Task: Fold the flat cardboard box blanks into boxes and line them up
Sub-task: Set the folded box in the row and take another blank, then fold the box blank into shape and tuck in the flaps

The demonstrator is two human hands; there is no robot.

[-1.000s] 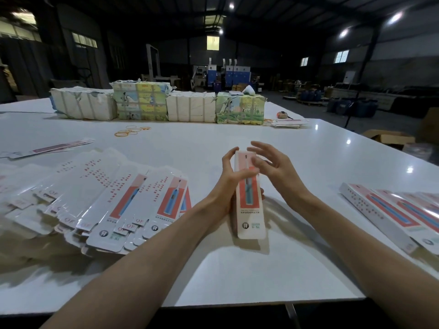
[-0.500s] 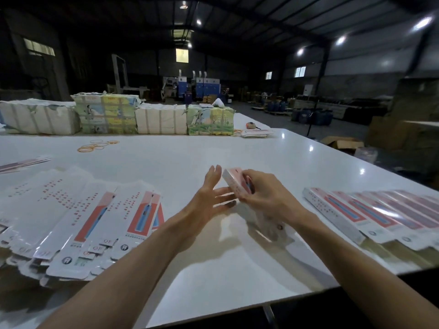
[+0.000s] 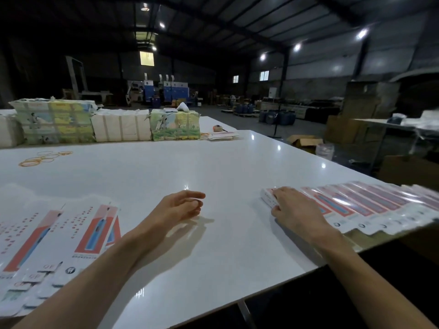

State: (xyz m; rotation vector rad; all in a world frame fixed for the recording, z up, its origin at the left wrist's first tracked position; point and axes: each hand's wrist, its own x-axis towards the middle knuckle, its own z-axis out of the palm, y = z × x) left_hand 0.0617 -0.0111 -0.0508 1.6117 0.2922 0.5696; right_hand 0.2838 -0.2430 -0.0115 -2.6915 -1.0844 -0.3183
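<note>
A fanned pile of flat white and red box blanks (image 3: 59, 241) lies at the left of the white table (image 3: 190, 162). At the right, a row of folded red and white boxes (image 3: 370, 203) runs along the table edge. My right hand (image 3: 292, 207) rests on the folded box (image 3: 267, 197) at the left end of that row, fingers curled over it. My left hand (image 3: 180, 207) hovers just above the table's middle, fingers loosely apart, holding nothing.
Wrapped bundles of printed stock (image 3: 57, 122) stand in a line at the table's far side. Rubber bands (image 3: 45, 157) lie at the far left. A small stack of cards (image 3: 222, 136) sits beyond. The table edge runs close on the right, with cardboard cartons (image 3: 304, 141) on the floor.
My right hand carried the folded box from the table's middle to the left end of the row at the right. My left hand let go and stayed in the middle.
</note>
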